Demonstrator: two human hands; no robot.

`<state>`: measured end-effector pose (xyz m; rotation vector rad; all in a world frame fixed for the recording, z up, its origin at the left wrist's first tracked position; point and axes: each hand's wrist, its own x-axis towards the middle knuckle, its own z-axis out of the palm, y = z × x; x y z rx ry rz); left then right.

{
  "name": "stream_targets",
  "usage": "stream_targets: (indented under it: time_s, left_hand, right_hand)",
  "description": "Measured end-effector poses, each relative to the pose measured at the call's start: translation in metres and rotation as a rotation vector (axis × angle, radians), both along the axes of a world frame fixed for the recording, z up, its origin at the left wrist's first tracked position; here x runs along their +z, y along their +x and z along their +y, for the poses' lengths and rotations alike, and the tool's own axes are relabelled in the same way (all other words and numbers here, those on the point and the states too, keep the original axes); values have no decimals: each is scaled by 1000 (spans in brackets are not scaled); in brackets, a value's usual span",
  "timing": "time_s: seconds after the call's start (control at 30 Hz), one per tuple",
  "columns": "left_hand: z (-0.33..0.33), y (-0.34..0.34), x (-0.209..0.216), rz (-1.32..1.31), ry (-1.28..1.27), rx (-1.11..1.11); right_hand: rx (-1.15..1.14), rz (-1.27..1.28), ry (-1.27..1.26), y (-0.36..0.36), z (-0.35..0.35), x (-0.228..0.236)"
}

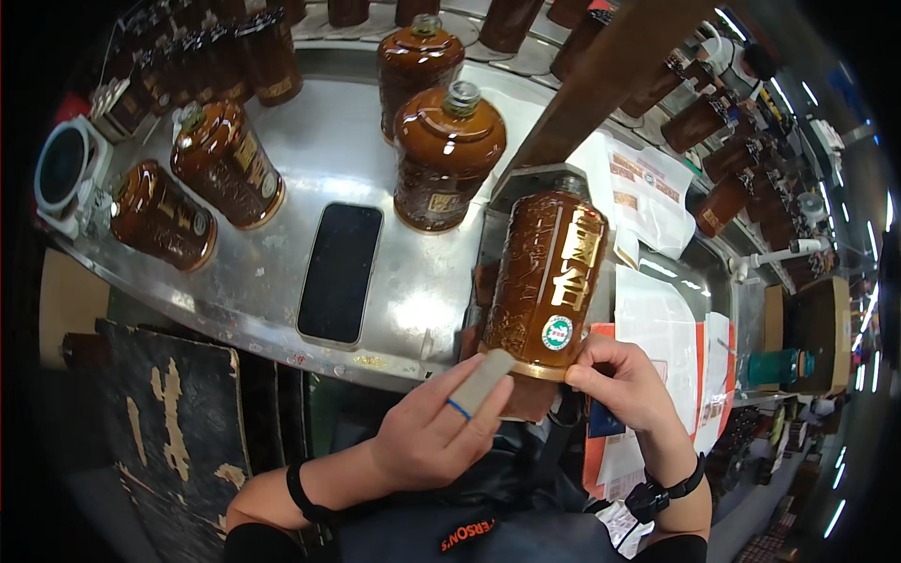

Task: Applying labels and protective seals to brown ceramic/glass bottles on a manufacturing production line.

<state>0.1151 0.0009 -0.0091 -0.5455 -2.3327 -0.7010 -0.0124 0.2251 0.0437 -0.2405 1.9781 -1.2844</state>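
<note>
A glossy brown bottle [540, 272] with raised patterns, gold lettering and a round green-and-white sticker [557, 332] lies tilted in front of me, its neck pointing away. Around its base runs a narrow gold band [540, 369]. My left hand [436, 427] is closed on a small grey-beige block [481, 383] with a blue edge, held against or just by the left side of the base. At the right end of the band, my right hand [624, 380] has thumb and forefinger pinched on the bottle's base edge. A dark support partly shows beneath the bottle.
On the metal table [267, 272] lies a black phone [341, 272]. Brown bottles [446, 169] stand beyond it, with others [225, 164] at the left. White sheets [654, 328] lie right. A brown post [610, 80] slants across the far side. Bottle rows line the back.
</note>
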Motion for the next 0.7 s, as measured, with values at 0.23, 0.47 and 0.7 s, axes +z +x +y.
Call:
stream_targets:
  time_s: [0.23, 0.47, 0.7]
  left_hand:
    - [7, -19, 28, -210, 85, 126]
    - [16, -49, 18, -280, 41, 132]
    - [13, -46, 12, -395, 159, 125]
  right_hand:
    - [76, 179, -91, 0, 2, -14]
    - [44, 201, -112, 0, 7, -10]
    - [3, 107, -129, -2, 12, -2]
